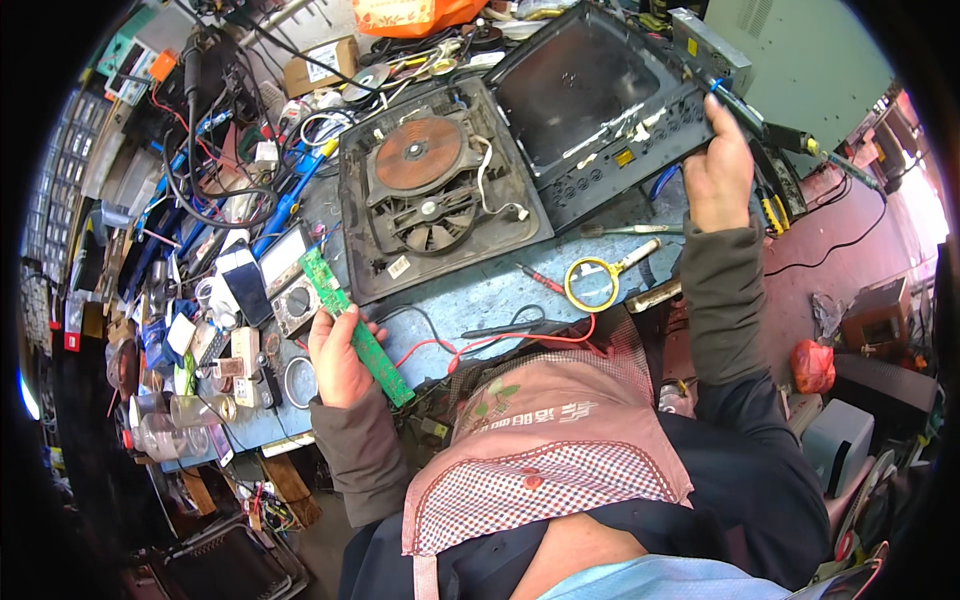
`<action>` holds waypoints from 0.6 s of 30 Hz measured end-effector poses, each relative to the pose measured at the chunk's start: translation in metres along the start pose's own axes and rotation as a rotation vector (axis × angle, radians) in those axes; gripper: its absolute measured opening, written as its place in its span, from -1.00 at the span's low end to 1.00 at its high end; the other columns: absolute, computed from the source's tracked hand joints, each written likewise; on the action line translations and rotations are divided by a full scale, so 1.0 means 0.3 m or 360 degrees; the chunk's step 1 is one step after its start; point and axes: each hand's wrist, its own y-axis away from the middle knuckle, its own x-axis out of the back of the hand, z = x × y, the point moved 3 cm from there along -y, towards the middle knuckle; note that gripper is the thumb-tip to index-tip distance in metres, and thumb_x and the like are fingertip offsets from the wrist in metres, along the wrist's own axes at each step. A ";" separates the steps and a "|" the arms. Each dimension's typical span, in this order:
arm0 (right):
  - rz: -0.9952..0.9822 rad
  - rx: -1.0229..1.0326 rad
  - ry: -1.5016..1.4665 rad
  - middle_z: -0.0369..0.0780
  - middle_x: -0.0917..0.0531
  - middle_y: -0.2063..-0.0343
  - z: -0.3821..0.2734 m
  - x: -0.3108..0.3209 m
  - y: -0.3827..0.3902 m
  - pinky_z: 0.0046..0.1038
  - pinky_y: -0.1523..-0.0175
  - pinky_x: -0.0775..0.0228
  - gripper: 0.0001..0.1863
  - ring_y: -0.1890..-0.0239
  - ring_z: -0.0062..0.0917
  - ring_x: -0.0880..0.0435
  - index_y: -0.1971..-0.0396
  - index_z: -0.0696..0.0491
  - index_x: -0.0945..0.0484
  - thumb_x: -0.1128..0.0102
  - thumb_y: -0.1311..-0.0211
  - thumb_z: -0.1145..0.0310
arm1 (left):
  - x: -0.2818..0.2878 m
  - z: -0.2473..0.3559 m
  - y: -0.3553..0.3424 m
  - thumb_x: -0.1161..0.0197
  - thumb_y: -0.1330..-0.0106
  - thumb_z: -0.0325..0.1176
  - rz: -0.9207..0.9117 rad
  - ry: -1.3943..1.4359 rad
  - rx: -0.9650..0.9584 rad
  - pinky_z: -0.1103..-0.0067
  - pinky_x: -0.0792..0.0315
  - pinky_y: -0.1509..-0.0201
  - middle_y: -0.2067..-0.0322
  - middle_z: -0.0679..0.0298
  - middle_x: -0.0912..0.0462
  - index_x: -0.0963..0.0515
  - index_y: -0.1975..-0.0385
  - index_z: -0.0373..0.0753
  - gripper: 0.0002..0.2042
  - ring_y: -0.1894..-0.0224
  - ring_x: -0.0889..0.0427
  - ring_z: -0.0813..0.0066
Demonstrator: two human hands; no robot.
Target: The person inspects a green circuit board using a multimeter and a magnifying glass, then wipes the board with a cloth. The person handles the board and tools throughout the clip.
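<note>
My left hand (338, 355) is closed around a long green circuit board (375, 358), held slantwise over the bench's front edge. With my right hand (722, 172) I grip the right edge of a black cooktop top panel (640, 150), thumb on its face. That panel is tilted up, its far end raised, and its left edge meets the open cooktop base (370, 270). Inside the base lie a round copper coil (418, 154), a black fan (432, 228) below it and a loose white cable (487, 180).
On the blue bench (450, 290) lie a yellow-rimmed magnifying glass (592, 285), a red test lead (480, 340) and a multimeter (294, 302). Tangled cables and tools crowd the left side, near a glass jar (203, 409). A soldering iron (740, 105) stands by the panel's right corner.
</note>
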 end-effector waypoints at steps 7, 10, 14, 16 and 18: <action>-0.0145 0.0709 0.0453 -0.19 -0.82 0.03 -0.060 -0.315 0.165 -0.49 -0.08 -0.61 -0.80 0.05 -0.48 -0.78 -0.01 0.24 -0.79 -0.35 -0.48 0.52 | -0.032 -0.002 -0.001 -0.28 -0.59 -0.43 -0.0005 0.0084 0.0034 0.41 -0.70 0.24 0.32 0.28 -0.65 -0.54 0.05 -0.18 -0.93 0.35 -0.71 0.40; -0.0096 0.0534 0.0253 -0.20 -0.82 0.04 -0.067 -0.247 0.072 -0.50 -0.10 -0.57 -0.79 0.04 -0.50 -0.75 0.01 0.25 -0.80 -0.41 -0.43 0.53 | -0.040 -0.011 -0.005 -0.28 -0.57 -0.44 0.0006 0.0160 0.0043 0.40 -0.69 0.24 0.33 0.27 -0.65 -0.55 0.08 -0.17 -0.94 0.35 -0.71 0.39; -0.0009 0.0837 0.0276 -0.24 -0.83 0.11 -0.090 -0.289 0.141 -0.48 0.02 -0.58 -0.77 0.12 -0.53 -0.74 0.03 0.24 -0.81 -0.49 -0.35 0.57 | -0.069 -0.023 -0.024 -0.30 -0.52 -0.44 -0.0021 0.0250 0.0060 0.37 -0.69 0.24 0.34 0.24 -0.65 -0.55 0.08 -0.19 -0.90 0.35 -0.71 0.36; -0.0112 0.0916 0.0381 -0.28 -0.83 0.17 -0.081 -0.366 0.219 -0.47 0.10 -0.59 -0.78 0.20 -0.52 -0.76 0.04 0.24 -0.81 -0.48 -0.35 0.59 | -0.114 -0.041 -0.035 -0.30 -0.51 -0.44 -0.0050 0.0305 0.0061 0.36 -0.69 0.24 0.33 0.22 -0.65 -0.53 0.07 -0.21 -0.89 0.35 -0.71 0.33; -0.0248 0.0992 0.0458 -0.28 -0.85 0.28 -0.043 -0.446 0.272 -0.46 0.24 -0.59 -0.78 0.32 -0.49 -0.77 0.05 0.21 -0.82 -0.43 -0.33 0.63 | -0.160 -0.057 -0.057 -0.29 -0.52 -0.44 -0.0154 0.0315 0.0078 0.35 -0.70 0.20 0.30 0.21 -0.66 -0.54 0.06 -0.22 -0.89 0.33 -0.70 0.32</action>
